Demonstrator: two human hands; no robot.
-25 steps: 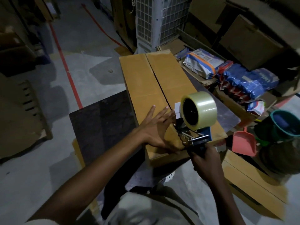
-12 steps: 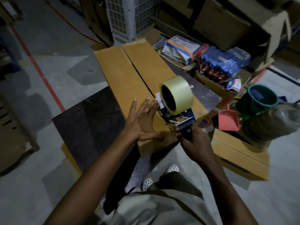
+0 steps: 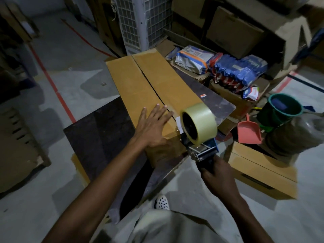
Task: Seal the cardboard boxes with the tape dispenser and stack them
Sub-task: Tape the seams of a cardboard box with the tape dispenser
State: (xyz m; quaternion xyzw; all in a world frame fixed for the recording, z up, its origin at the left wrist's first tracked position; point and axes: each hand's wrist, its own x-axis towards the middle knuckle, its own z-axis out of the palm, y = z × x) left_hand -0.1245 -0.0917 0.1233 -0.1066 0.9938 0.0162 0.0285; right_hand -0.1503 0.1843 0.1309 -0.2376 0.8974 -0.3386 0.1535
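Box point(image 3: 133, 88) lay on counter point(image 3: 98, 137), seam point(image 3: 151, 85) seemingly untaped in dim light | left hand point(image 3: 152, 128) pressed flaps, fingers point(image 3: 157, 114) straight, apart | right hand point(image 3: 217, 174) clamped dispenser point(image 3: 198, 130) at near end | stacking not begun

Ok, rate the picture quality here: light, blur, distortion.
Head view: dim overall, light falling mostly on the long cardboard box; stacked cartons at top right smeared by motion blur; wide-angle bending toward the edges; tape dispenser and left hand fairly sharp, right hand in shadow.
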